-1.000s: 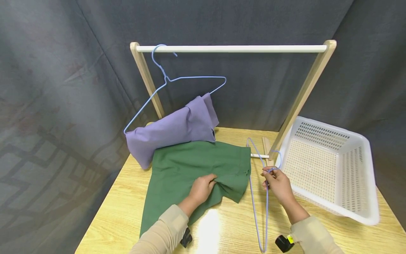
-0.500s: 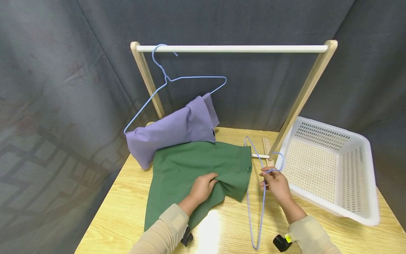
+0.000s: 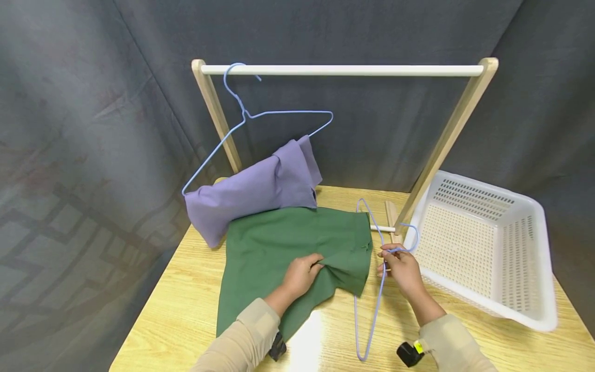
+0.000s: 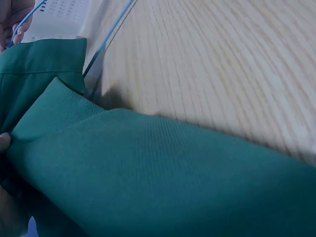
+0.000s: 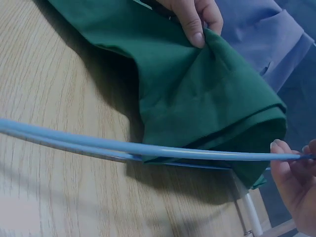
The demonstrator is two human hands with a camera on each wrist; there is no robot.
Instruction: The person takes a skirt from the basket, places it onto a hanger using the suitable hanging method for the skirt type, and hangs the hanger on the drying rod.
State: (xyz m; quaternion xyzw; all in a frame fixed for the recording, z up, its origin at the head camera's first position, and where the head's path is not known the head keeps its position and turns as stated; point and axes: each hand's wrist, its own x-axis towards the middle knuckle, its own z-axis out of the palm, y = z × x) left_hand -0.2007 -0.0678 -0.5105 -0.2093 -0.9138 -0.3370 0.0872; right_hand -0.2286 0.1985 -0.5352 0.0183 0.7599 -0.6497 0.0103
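A green garment [image 3: 279, 248] with a stitched band at its right end lies partly on the table. My left hand [image 3: 302, 276] pinches a raised fold of it between thumb and fingers, also visible in the right wrist view. My right hand [image 3: 403, 268] holds a blue wire hanger [image 3: 374, 320] by its neck, the hook pointing right. The hanger stands nearly edge-on, close to the garment's band end. That end overlaps the hanger's left wire and hides part of it. In the right wrist view, the nearer wire [image 5: 197, 154] crosses in front of the cloth.
A wooden rack with a white rail [image 3: 353, 71] stands behind. On its left hangs another blue hanger [image 3: 214, 150] with a purple garment [image 3: 260, 191] folded over it, reaching the green cloth. A white plastic basket [image 3: 520, 315] sits at the right, beside the rack's leg [image 3: 437, 155].
The hanger in my right hand has shifted left, its lower end most, and now meets the garment's band end. My left hand has drawn the green garment slightly right.
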